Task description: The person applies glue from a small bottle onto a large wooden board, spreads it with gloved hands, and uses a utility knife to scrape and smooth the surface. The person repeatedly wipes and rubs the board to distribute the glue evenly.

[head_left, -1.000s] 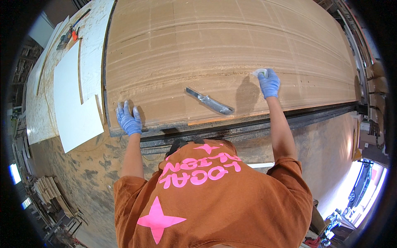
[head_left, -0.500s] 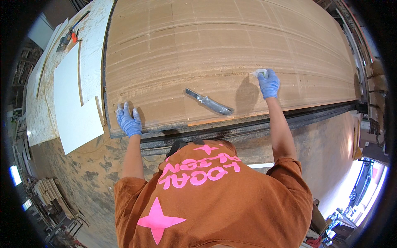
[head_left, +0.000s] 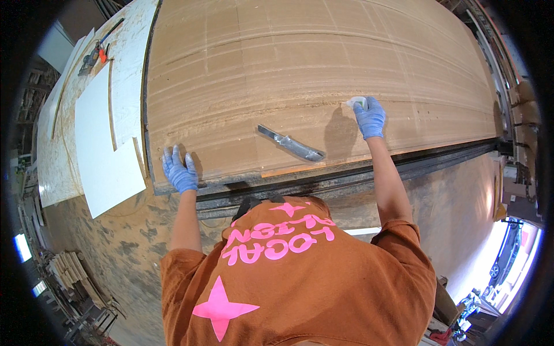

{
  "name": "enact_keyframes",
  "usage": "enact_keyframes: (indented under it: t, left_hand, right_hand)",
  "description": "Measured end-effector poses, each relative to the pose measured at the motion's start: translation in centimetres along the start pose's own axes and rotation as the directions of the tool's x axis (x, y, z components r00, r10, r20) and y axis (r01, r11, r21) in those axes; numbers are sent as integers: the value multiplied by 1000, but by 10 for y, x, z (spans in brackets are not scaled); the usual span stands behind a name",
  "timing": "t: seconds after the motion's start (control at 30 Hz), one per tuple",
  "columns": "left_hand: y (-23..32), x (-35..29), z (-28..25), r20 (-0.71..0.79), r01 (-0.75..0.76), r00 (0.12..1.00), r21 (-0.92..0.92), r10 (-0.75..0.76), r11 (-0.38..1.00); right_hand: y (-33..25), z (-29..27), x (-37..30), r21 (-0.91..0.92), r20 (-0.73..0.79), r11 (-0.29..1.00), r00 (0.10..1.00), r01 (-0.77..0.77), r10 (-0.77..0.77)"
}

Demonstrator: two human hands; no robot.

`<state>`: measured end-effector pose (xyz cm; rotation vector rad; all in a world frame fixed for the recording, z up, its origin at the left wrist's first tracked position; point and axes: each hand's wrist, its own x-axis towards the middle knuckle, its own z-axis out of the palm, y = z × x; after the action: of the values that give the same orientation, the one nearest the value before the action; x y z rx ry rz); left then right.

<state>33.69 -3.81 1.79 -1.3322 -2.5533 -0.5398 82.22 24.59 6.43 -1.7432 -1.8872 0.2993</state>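
In a blue glove, my right hand (head_left: 370, 118) is closed round a small white squeeze bottle (head_left: 358, 102). The bottle's narrow tip points left, close to a rough groove (head_left: 288, 106) running across the brown board surface (head_left: 242, 69). Whether the tip touches the board I cannot tell. My left hand (head_left: 180, 169), also in a blue glove, rests flat with fingers spread near the board's front left corner. Between my hands lies a knife (head_left: 293, 145) with a dark blade and a worn grey handle.
A dark metal rail (head_left: 346, 179) runs along the board's front edge. To the left, a white sheet (head_left: 107, 167) lies on a dusty white surface, with a power tool (head_left: 90, 59) farther back. Stacked wood strips (head_left: 72, 271) stand at the lower left.
My right hand has shifted slightly left with the squeeze bottle, whose tip now shows more clearly. My left hand and the knife have stayed in place.
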Motion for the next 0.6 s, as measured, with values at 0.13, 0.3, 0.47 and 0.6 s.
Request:
enact_keyframes:
  t: [0.13, 0.3, 0.47, 0.6]
  left_hand:
    - [-1, 0, 1, 7, -2, 1000, 0, 2, 1000]
    - [-2, -2, 1, 4, 3, 1000, 3, -3, 1000]
    - [-3, -1, 3, 4, -6, 1000, 1, 6, 1000]
    - [-2, -1, 2, 8, 2, 1000, 8, -2, 1000]
  right_hand:
    - [4, 0, -1, 48, -81, 999, 997, 0, 4]
    - [4, -11, 1, 0, -47, 999, 998, -48, 48]
    - [7, -5, 0, 11, -12, 1000, 1000, 1, -1]
    - [-1, -3, -1, -20, -20, 1000, 1000, 9, -9]
